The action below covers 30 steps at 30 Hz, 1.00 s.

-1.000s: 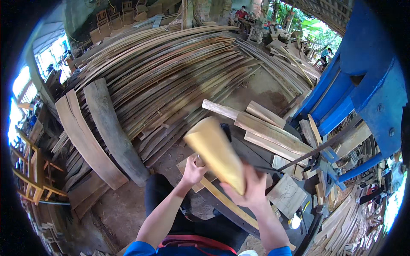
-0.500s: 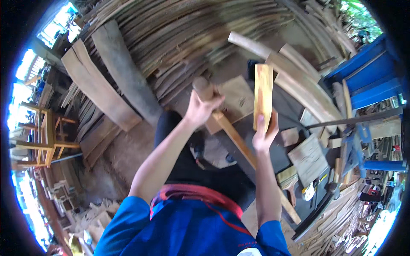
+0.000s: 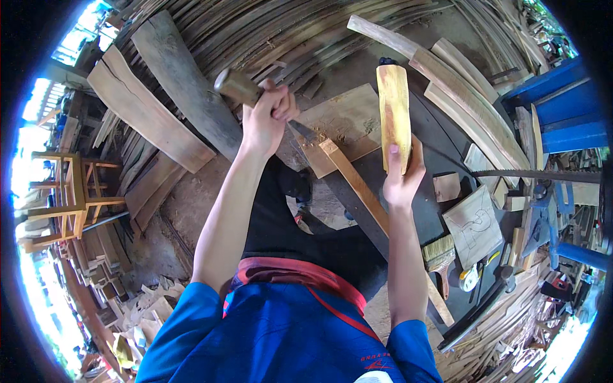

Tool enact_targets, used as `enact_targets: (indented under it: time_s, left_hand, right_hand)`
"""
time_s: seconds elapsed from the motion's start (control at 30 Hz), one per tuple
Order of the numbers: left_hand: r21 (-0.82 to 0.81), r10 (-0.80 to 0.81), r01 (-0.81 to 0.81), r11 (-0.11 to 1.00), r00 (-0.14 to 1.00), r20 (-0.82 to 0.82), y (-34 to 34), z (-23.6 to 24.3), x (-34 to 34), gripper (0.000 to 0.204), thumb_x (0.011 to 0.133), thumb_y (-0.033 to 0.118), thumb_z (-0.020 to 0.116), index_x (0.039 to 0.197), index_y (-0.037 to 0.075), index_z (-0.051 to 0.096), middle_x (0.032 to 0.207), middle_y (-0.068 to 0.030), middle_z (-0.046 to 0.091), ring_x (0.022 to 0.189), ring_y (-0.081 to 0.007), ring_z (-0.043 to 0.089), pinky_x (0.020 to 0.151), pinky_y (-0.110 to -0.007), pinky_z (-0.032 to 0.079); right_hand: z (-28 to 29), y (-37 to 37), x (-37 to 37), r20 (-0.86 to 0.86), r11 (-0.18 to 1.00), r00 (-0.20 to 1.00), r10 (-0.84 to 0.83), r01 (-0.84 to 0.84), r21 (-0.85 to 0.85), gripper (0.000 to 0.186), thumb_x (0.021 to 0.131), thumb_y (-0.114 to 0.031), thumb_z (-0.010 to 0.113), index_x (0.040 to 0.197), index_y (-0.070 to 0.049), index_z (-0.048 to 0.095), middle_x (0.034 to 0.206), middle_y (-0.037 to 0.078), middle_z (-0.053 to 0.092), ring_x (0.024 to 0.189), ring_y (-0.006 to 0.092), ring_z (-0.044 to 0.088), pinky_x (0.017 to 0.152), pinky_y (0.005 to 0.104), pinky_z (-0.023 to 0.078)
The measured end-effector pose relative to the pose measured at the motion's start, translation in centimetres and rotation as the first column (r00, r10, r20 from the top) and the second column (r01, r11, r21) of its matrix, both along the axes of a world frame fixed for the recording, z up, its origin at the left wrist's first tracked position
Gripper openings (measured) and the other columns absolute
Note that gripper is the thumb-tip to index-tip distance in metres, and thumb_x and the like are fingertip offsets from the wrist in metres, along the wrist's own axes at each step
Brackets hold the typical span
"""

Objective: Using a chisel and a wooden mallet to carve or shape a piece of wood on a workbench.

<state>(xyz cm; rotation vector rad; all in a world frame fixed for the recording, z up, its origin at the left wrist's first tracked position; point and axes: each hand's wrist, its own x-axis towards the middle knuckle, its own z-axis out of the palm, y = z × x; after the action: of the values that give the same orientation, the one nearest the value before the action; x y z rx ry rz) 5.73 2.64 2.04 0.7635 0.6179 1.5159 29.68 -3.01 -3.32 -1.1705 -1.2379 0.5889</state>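
My left hand (image 3: pixel 267 121) is closed around a chisel (image 3: pixel 237 87), whose thick wooden handle sticks out above the fist toward the upper left. The chisel's metal blade slants down to the right, its tip close to the end of a long wooden strip (image 3: pixel 357 188); whether it touches cannot be told. My right hand (image 3: pixel 403 175) grips the lower end of a yellowish wood block (image 3: pixel 394 112), raised over the dark bench with the thumb on its face. A light board (image 3: pixel 357 112) with wood shavings lies under the strip's far end.
On the dark bench (image 3: pixel 424 210) at right lie a small wood block (image 3: pixel 446 187), a board with a drawn outline (image 3: pixel 474 225), a brush (image 3: pixel 439 254), a tape measure (image 3: pixel 469 279) and a hammer (image 3: pixel 506 279). A saw blade (image 3: pixel 543 173) juts in from the right. Planks are stacked beyond.
My left hand has moved left and tilted the chisel, so its blade now shows. My right hand has shifted slightly right and up with the wood block.
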Motion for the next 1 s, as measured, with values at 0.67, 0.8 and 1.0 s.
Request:
enact_targets:
  time_s: [0.67,0.8,1.0]
  left_hand:
    - [-0.111,-0.207,0.184,0.977,0.943,-0.262,2.5,0.2,4.0,0.032,0.087,0.007,0.059,0.064,0.011,0.037,0.055,0.0034,0.037,0.048,-0.0068,0.03,0.046,-0.025,0.021]
    - [-0.111,-0.235,0.211,0.971,0.928,-0.29,2.6,0.2,4.2,0.031,0.086,0.007,0.06,0.065,0.011,0.038,0.055,0.0037,0.037,0.047,-0.0064,0.031,0.046,-0.025,0.021]
    - [-0.072,-0.227,0.215,0.974,0.936,-0.271,2.4,0.1,4.3,0.029,0.085,0.006,0.061,0.066,0.01,0.039,0.055,0.0041,0.036,0.047,-0.0063,0.031,0.045,-0.025,0.021]
  right_hand:
    - [0.3,0.1,0.1,0.028,0.999,1.0,0.013,-0.012,-0.037,0.041,0.089,-0.029,0.062,0.113,0.004,0.057,0.091,0.014,0.066,0.085,0.0175,0.062,0.076,0.0303,0.049]
    - [0.2,0.2,0.0,0.0,1.0,1.0,0.013,-0.013,-0.013,0.042,0.089,-0.029,0.063,0.113,0.005,0.057,0.091,0.014,0.066,0.084,0.0175,0.062,0.076,0.0302,0.049]
    - [0.7,0.0,0.0,0.029,0.999,0.999,0.016,-0.016,-0.028,0.041,0.089,-0.029,0.062,0.112,0.005,0.057,0.092,0.015,0.066,0.085,0.0181,0.062,0.076,0.0302,0.049]
